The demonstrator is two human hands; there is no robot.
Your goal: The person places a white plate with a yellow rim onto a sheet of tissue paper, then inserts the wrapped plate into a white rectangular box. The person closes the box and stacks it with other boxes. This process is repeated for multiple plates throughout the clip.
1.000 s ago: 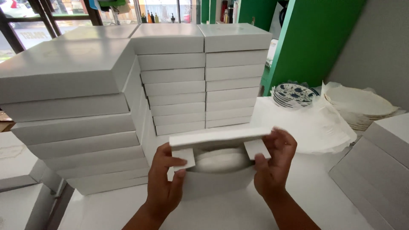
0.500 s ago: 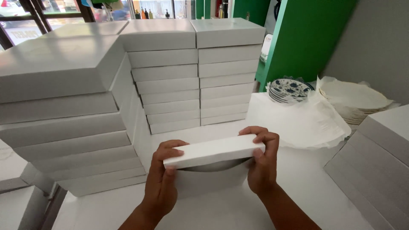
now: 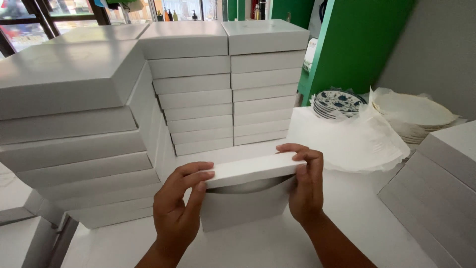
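Note:
A flat white cardboard box (image 3: 243, 206) stands on the white table (image 3: 277, 248) right in front of me. Its lid (image 3: 250, 168) sits tilted, nearly down, with a dark gap under the front edge where something rounded shows. My left hand (image 3: 179, 206) grips the lid's left end, fingers on top. My right hand (image 3: 303, 181) holds the lid's right end, fingers curled over the top edge.
Tall stacks of identical white boxes rise at the left (image 3: 74, 134) and behind (image 3: 191, 84), (image 3: 265, 84). More white boxes (image 3: 436, 188) sit at the right. Blue-patterned plates (image 3: 337, 101) and paper-wrapped plates (image 3: 414, 111) lie beyond crumpled white paper (image 3: 347, 141). A green wall panel (image 3: 357, 44) stands behind.
The lid, held up above the open box with the flaps showing a second ago, has come down onto the box. Both hands shifted to press its ends.

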